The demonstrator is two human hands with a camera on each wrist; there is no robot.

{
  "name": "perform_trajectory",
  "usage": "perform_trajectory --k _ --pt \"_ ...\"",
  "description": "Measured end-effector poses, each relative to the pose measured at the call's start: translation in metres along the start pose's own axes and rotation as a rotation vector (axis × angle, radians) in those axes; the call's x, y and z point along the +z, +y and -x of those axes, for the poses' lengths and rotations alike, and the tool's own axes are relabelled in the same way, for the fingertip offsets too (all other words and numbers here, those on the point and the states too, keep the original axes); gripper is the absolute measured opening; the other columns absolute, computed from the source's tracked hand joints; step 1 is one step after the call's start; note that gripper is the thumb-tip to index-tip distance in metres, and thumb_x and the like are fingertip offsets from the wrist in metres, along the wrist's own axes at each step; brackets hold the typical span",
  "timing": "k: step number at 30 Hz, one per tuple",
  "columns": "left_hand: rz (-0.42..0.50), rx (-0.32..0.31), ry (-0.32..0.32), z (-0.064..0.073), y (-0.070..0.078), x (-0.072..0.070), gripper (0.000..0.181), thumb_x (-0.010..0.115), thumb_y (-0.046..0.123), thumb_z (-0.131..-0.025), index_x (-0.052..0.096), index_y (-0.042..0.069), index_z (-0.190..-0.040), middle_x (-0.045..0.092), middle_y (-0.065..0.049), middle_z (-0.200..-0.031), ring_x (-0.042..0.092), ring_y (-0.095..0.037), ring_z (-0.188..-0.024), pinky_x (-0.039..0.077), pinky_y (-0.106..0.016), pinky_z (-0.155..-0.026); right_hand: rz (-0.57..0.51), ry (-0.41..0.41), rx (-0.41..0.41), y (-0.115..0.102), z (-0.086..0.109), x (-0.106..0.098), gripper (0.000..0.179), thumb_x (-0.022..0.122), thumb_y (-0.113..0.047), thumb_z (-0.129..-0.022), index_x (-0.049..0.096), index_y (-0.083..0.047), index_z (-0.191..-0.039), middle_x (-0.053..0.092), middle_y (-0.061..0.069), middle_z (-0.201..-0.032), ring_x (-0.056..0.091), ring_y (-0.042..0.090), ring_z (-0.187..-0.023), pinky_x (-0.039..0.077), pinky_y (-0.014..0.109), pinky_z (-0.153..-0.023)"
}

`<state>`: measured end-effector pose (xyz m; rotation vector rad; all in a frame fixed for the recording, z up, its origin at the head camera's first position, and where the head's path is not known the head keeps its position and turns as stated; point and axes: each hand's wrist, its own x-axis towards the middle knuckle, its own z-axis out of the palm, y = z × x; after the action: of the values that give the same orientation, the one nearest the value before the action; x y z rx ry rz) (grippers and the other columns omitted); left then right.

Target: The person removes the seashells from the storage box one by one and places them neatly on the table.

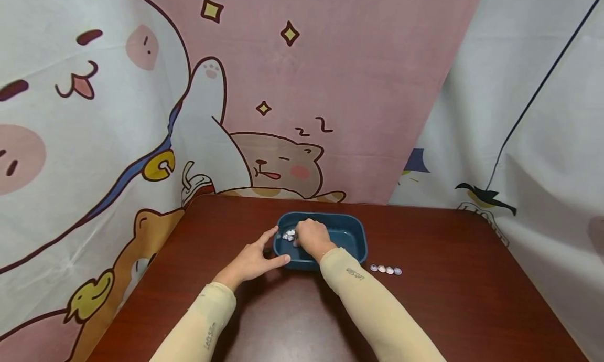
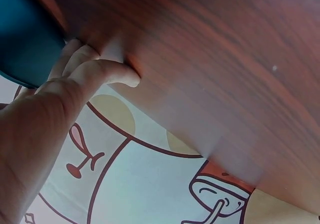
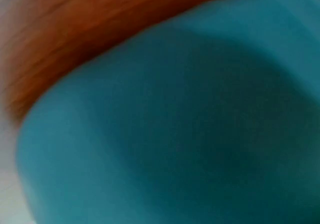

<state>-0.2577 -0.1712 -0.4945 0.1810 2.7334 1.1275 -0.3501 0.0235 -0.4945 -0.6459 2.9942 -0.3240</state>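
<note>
A dark blue rectangular basin point(image 1: 350, 240) stands on the table. My left hand point(image 1: 251, 261) is at its left end, fingers and thumb spread, with the fingertips right at the rim. In the left wrist view, that hand's fingers point(image 2: 82, 73) lie beside the basin's blue wall point(image 2: 30, 38). My right hand point(image 1: 312, 237) reaches down inside the basin, its fingers bent beside a small cluster of shiny whitish pieces point(image 1: 288, 235). Its fingertips are mostly hidden, and I cannot tell whether they hold a piece. The right wrist view shows only blurred basin surface point(image 3: 150, 114).
Several small, round, whitish-purple pieces point(image 1: 386, 269) lie in a row on the table, right of the basin. The reddish-brown wooden table point(image 1: 439, 294) ends at a printed cartoon curtain point(image 1: 363, 99) behind and at the sides.
</note>
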Motion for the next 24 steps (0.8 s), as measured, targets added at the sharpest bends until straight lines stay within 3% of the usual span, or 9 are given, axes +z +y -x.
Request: perform_trajectory --k 10,16,24 --pt "-0.004 -0.014 0.0 0.001 0.001 0.001 0.101 0.073 0.071 -0.089 0.026 0.034 -0.171 0.057 -0.016 -0.159 0.057 -0.039 -0.145 0.044 -0.068 -0.117 -0.044 -0.002 -0.108 0.013 0.006 0.002 0.018 0.084 -0.027 -0.093 0.087 -0.014 -0.106 0.083 0.001 -0.1 0.072 0.014 -0.087 0.063 0.039 -0.091" --pt "0.009 -0.013 -0.005 0.001 0.001 0.002 0.102 0.074 0.07 -0.09 0.025 0.033 -0.171 0.056 -0.015 -0.16 0.056 -0.039 -0.147 0.043 -0.068 -0.118 -0.082 -0.024 -0.098 0.017 0.006 0.003 0.016 0.085 -0.027 -0.093 0.086 -0.015 -0.104 0.082 0.0 -0.098 0.069 0.012 -0.084 0.063 0.038 -0.09" --pt "0.008 -0.009 0.002 0.0 0.001 0.002 0.102 0.074 0.069 -0.09 0.025 0.033 -0.171 0.056 -0.015 -0.16 0.056 -0.039 -0.147 0.043 -0.069 -0.118 -0.131 -0.032 -0.153 0.021 0.008 0.0 0.019 0.084 -0.024 -0.093 0.086 -0.012 -0.108 0.084 0.003 -0.107 0.076 0.017 -0.098 0.064 0.038 -0.093"
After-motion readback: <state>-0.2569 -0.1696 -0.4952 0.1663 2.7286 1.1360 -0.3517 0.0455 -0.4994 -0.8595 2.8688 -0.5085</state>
